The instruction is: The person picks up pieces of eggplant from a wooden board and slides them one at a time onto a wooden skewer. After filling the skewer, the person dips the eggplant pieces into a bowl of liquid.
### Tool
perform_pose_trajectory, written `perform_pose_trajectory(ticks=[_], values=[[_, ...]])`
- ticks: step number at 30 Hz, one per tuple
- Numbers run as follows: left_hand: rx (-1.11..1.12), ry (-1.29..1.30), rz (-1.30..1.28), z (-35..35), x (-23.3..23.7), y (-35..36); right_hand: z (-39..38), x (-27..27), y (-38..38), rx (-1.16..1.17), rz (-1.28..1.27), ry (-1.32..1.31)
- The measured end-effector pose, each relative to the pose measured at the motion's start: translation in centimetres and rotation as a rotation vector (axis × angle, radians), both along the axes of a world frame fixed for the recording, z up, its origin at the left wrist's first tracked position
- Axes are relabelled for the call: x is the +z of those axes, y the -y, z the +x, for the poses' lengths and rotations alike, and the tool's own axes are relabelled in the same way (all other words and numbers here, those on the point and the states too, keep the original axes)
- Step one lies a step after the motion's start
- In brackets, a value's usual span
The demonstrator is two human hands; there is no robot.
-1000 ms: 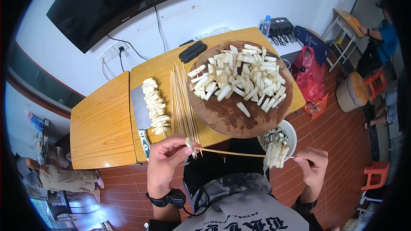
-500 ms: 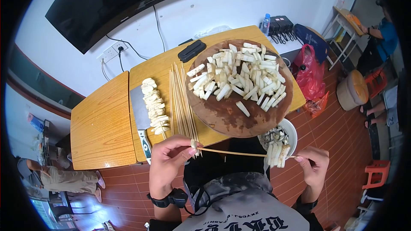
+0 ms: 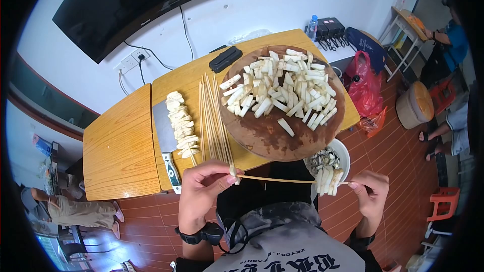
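My left hand point(image 3: 209, 186) pinches a pale vegetable piece point(image 3: 234, 174) at the left end of a thin wooden skewer point(image 3: 277, 179). Near the skewer's other end sit several pale vegetable pieces point(image 3: 328, 181), and my right hand point(image 3: 369, 194) grips the tip just past them. Beyond my hands, a round wooden board point(image 3: 272, 138) carries a heap of cut pale strips point(image 3: 282, 88). Bare skewers point(image 3: 213, 121) lie to the board's left. Beside them, a loaded skewer point(image 3: 181, 123) rests on the blade of a knife point(image 3: 172, 172).
A white bowl point(image 3: 344, 160) with scraps stands below the board's right edge. On the table point(image 3: 118, 146) lies a black case point(image 3: 225, 59). Red plastic bags point(image 3: 365, 90) hang at the right. People are at the far left and right; a red stool point(image 3: 443, 204) stands lower right.
My left hand has moved slightly right with the vegetable piece, which is now turned at the skewer's end. My right hand is almost unchanged. The person's feet at the right have shifted.
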State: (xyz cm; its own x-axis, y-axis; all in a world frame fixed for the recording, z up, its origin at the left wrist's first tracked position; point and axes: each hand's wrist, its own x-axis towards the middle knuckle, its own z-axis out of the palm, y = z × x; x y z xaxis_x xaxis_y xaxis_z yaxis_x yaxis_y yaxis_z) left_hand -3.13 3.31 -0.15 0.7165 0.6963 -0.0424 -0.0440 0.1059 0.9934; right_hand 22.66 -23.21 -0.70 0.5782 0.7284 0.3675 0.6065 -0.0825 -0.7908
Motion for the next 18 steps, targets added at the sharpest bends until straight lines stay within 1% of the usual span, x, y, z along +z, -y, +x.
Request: perform_pose_trajectory(ticks=[12, 18], values=[[-0.013, 0.023, -0.008, 0.46, -0.2, 0.4, 0.13, -0.02, -0.03, -0.008, 0.015, 0.002], [-0.033, -0.015, -0.029, 0.96, 0.0, 0.95, -0.1, -0.07, 0.05, -0.022, 0.01, -0.023]])
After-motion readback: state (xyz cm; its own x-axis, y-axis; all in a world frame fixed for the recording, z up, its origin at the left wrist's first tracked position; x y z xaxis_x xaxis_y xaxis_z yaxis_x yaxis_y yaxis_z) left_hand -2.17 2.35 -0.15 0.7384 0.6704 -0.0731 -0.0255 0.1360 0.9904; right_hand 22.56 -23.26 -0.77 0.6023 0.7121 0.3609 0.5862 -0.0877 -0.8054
